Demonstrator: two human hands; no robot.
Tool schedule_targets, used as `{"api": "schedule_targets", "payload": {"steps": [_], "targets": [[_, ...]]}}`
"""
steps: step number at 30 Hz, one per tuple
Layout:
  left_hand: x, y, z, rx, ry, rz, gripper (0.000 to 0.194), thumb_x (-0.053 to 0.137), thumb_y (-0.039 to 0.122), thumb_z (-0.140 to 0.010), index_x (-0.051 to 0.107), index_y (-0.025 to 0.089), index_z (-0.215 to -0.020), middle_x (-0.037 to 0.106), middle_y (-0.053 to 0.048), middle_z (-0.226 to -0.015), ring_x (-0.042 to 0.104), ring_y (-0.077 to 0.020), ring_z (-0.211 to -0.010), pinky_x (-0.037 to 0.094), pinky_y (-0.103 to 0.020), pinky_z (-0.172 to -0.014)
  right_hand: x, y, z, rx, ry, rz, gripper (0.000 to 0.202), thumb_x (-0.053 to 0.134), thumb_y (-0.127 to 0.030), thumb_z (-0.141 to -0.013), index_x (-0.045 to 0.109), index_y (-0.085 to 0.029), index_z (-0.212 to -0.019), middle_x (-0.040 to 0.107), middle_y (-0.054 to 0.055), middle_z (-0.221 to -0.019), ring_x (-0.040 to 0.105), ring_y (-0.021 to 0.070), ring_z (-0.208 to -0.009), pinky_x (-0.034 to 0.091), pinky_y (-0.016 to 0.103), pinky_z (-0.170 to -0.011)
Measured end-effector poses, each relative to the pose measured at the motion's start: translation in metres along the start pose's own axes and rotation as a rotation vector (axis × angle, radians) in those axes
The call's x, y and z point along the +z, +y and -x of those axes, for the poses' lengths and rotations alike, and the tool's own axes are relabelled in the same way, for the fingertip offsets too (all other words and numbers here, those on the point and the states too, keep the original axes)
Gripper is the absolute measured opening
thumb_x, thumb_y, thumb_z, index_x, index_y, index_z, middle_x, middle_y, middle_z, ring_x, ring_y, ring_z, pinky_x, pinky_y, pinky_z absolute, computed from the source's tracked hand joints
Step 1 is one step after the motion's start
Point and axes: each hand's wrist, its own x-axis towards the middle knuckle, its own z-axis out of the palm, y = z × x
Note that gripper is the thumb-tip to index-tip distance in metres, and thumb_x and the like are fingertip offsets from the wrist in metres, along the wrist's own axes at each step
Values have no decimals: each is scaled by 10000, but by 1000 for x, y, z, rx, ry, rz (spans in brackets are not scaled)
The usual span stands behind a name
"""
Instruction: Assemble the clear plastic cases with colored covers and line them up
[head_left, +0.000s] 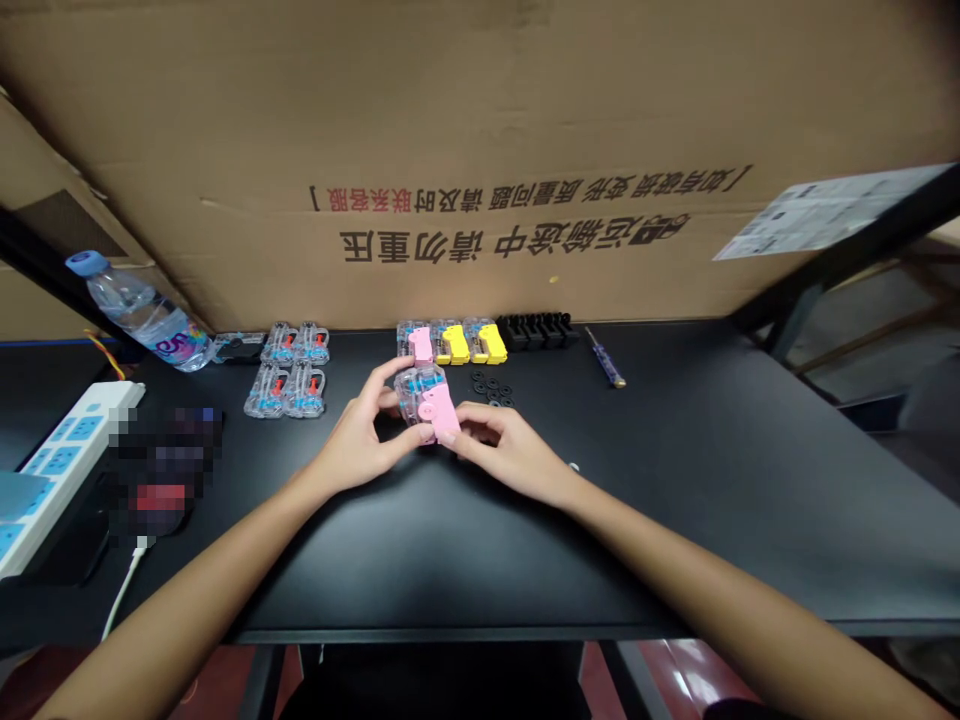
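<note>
Power strip (81, 430) and bottle (150, 315) crowd our left; four clear cases (304, 390) next. Fingers of our left hand (364, 430) and right hand (517, 455) both grasp the pink-and-clear case (440, 408) over the desk (720, 460), well back from its near edge. Case row (454, 343) behind it, black rings (492, 384) near our right hand. Right of the screwdriver (604, 358) we've a wide desk run to the edge.

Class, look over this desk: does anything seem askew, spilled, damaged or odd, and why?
The printing on the cardboard behind the desk is upside down, suggesting the cardboard stands inverted. No spill shows; the held pink piece has no clear damage.
</note>
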Motion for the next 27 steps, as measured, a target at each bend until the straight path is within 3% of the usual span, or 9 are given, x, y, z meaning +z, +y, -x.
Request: {"api": "schedule_targets", "payload": {"steps": [3,5,7,9,12,15,18,21,27], "targets": [[-3,0,-1,-14,132,-5,777,760,465,-956,357,251,-1584,764,-23,-952,754,-225,-916,582,-434,-975,-7,0,-1,41,139,-33,398,711,-589,-959,782,-197,-932,691,24,-745,602,173,-654,494,292,-611],[-4,-3,-1,-37,148,-9,806,764,451,-957,332,236,-1603,770,-31,-966,753,-220,-921,578,-437,-988,-8,-2,-1,34,156,-36,417,703,-612,-951,772,-204,-907,668,15,-723,582,169,-632,494,293,-611],[-2,-4,0,-37,86,-15,828,795,440,-937,350,239,-1605,783,-57,-1043,765,-238,-988,577,-447,-1021,-4,-3,-2,5,69,1,432,692,-622,-953,764,-201,-883,651,10,-716,565,165,-627,470,288,-600],[3,-3,2,-6,21,-10,818,827,433,-909,400,261,-1585,762,-100,-1261,762,-266,-1118,571,-451,-1071,3,-2,-1,-21,-35,69,444,662,-612,-978,755,-190,-874,639,6,-715,554,162,-638,438,280,-595],[10,2,4,32,-4,6,748,819,399,-911,447,287,-1551,705,-103,-1420,752,-272,-1187,579,-424,-1080,10,0,1,-42,-94,177,460,596,-591,-1028,761,-176,-917,662,12,-747,544,159,-656,399,279,-602],[6,6,4,27,-2,-62,726,785,379,-923,438,282,-1553,788,-59,-1189,776,-253,-1063,606,-394,-992,10,4,1,-57,-109,239,463,558,-569,-1056,784,-174,-972,709,25,-795,559,165,-675,400,290,-626],[-6,6,1,3,79,-267,702,746,355,-923,446,266,-1551,773,-1,-913,760,-230,-883,596,-375,-889,6,8,1,-59,-101,260,414,555,-525,-1069,793,-189,-1035,757,35,-856,625,188,-739,445,303,-683],[-19,3,-1,-14,148,-536,687,736,327,-898,484,254,-1533,744,15,-844,734,-222,-818,556,-395,-911,2,11,1,-51,-67,282,375,562,-498,-1065,790,-201,-1040,778,40,-885,654,196,-767,465,309,-706],[-32,-8,-5,-14,118,-868,703,637,395,-965,451,136,-1590,750,-29,-835,731,-274,-880,501,-428,-923,1,12,2,-71,-91,307,357,546,-476,-1067,779,-211,-1006,779,33,-870,647,187,-741,468,306,-688]]}}
